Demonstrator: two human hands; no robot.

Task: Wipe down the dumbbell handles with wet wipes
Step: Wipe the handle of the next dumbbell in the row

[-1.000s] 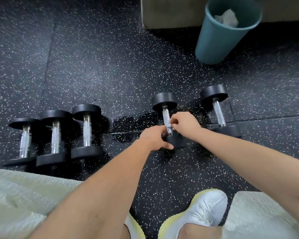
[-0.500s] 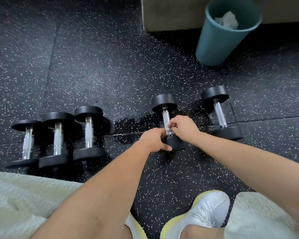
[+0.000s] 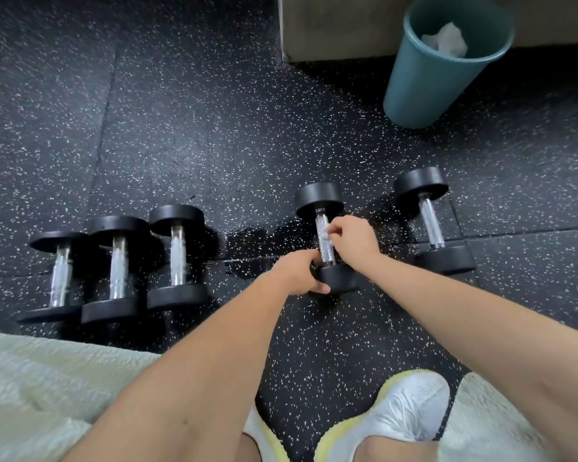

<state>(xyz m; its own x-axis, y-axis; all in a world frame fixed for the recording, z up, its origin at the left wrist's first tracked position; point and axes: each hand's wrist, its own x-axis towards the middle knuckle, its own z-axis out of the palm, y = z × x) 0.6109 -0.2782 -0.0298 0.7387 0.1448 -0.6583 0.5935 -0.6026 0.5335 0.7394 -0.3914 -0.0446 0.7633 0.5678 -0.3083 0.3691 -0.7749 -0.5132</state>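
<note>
The wet wipe (image 3: 325, 233) is pinched onto the dumbbell handle (image 3: 327, 253) by curled fingers of the right hand (image 3: 354, 240); the near weight head (image 3: 342, 278), just below them, is gripped by the left hand (image 3: 297, 273). The wipe is best wrapped round — then drawn end to end.

Single head-worn view, wide-angle, looking steeply down, near the floor (image 3: 187, 121), facing forward

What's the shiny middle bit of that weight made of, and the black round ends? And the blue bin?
The handle looks like bright metal, probably chromed steel: it glints and shows a rough knurled pattern. The black ends look matte and dull, likely rubber-coated. The bin looks like smooth teal plastic.
</note>
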